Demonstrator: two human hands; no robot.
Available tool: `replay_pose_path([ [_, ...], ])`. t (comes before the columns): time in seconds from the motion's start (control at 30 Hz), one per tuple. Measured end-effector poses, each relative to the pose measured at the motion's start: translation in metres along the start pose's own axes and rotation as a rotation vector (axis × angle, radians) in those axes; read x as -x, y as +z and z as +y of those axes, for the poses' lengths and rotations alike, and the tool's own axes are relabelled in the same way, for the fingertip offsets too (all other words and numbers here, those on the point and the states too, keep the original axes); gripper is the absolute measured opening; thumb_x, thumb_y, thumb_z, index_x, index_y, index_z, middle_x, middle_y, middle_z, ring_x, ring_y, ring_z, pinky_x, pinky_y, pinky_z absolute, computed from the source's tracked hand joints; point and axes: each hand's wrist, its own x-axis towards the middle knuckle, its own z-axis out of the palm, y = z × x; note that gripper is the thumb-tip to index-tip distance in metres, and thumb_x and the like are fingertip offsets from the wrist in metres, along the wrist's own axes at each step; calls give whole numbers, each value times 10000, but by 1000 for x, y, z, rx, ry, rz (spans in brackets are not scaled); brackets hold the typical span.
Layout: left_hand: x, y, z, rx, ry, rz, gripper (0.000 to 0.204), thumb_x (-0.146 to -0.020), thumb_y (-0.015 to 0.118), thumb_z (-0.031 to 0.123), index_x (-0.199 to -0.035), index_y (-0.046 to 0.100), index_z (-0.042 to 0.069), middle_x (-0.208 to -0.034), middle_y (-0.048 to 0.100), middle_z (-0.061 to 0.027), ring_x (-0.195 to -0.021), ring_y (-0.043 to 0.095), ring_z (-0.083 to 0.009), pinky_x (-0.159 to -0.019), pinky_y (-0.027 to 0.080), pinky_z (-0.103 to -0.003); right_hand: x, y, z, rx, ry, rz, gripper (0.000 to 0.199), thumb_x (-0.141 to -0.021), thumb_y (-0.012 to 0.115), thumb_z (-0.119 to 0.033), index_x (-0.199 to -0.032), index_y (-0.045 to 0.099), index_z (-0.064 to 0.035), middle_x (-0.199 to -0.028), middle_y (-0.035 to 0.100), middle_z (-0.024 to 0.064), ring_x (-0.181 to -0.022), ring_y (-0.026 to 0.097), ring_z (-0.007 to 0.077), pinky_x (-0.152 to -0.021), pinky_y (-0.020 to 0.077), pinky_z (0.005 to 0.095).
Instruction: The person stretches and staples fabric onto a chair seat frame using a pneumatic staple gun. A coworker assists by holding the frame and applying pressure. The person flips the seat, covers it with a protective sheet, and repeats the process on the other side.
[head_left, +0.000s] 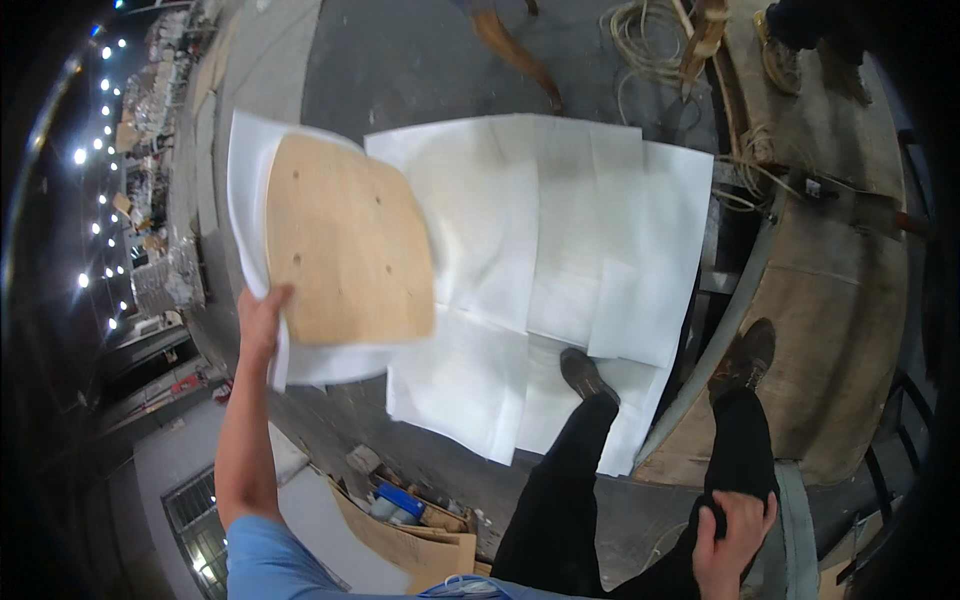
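My left hand grips the lower left edge of a pale plywood chair seat, thumb on its top face. Several small holes dot the seat, which has rounded corners. A white foam sheet lies behind the seat and is pinched together with it. My right hand rests on my right leg near the knee, fingers spread, holding nothing. Overlapping white foam sheets are laid out in front of me, to the right of the seat. My left shoe is on their near part.
Brown cardboard covers the surface on the right, under my right shoe. Coiled cord and a curved wooden leg are at the far side. A person's shoe shows far right. A box of odds and ends sits near left.
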Motion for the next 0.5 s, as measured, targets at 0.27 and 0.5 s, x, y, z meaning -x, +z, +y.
replay_pose_path([
  [0.27, 185, -96, 77, 346, -98, -131, 526, -801, 734, 144, -1274, 668, -78, -1079, 755, -129, -930, 741, -222, -845, 589, -360, -7, 20, 13, -294, 96, 156, 219, -893, 768, -198, -1073, 733, -79, -1033, 730, 102, -1032, 673, 302, -1074, 407, 478],
  [0.5, 251, -110, 161, 314, 24, -416, 495, -786, 774, 118, -1239, 700, -68, -1082, 765, -120, -941, 739, -208, -852, 574, -343, -28, 21, 31, -736, 367, 280, 277, -941, 769, -237, -1139, 759, -44, -997, 777, 128, -911, 747, 242, -819, 571, 368],
])
